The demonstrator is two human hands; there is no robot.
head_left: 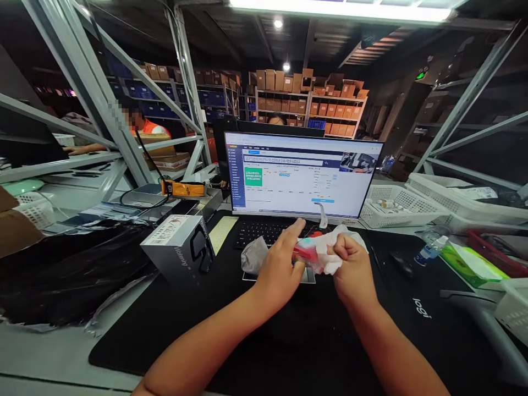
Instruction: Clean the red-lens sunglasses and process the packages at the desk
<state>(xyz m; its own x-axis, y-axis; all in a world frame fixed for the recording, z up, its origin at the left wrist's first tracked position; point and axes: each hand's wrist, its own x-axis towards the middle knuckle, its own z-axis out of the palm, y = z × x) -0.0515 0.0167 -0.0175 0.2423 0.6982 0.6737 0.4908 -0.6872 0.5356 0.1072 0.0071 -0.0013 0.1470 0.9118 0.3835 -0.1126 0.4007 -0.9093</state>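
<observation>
Both my hands meet over the black desk mat (173, 330) in front of the monitor (303, 175). My left hand (280, 264) grips a small red item (306, 253) wrapped in white plastic packaging (336, 247). My right hand (350, 261) is closed in a fist on the white wrapping from the other side. A grey crumpled bag (253, 256) lies just left of my left hand, over the black keyboard (264, 231).
A grey product box (177, 247) stands left of the keyboard. Black plastic bags (70, 269) lie at far left. White baskets (396, 206) sit at right, with a small bottle (429, 247), a green packet (470, 264) and a mouse (402, 264). A person in orange (150, 127) sits behind the left racking.
</observation>
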